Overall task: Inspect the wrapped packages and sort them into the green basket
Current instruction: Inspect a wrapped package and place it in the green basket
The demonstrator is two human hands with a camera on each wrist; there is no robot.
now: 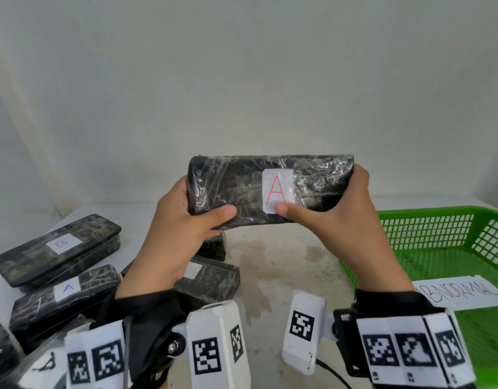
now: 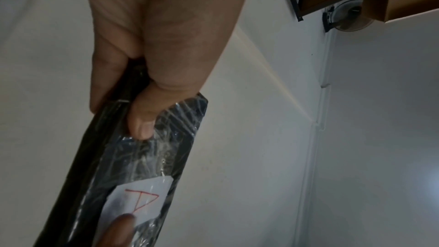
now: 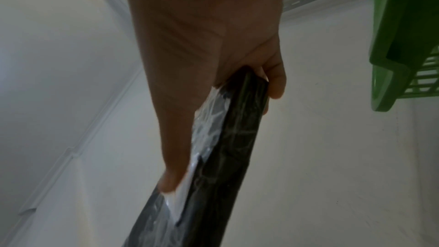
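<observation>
A black package (image 1: 242,189) wrapped in clear film is held up above the table, its white label with a red A (image 1: 278,192) facing me. My left hand (image 1: 191,211) grips its left end, thumb on the front. My right hand (image 1: 334,203) grips the right end, thumb pressing the label's lower edge. The left wrist view shows the same package (image 2: 142,157) with the thumb (image 2: 142,123) on the film. In the right wrist view the package (image 3: 228,147) appears edge-on. The green basket (image 1: 427,237) stands at the right.
Several more wrapped packages lie at the left on the table, one labelled B (image 1: 60,248) and one labelled A (image 1: 65,290). A paper sign reading ABNORMAL (image 1: 461,293) hangs on the basket's front rim. The white tabletop (image 1: 284,265) between them shows stains.
</observation>
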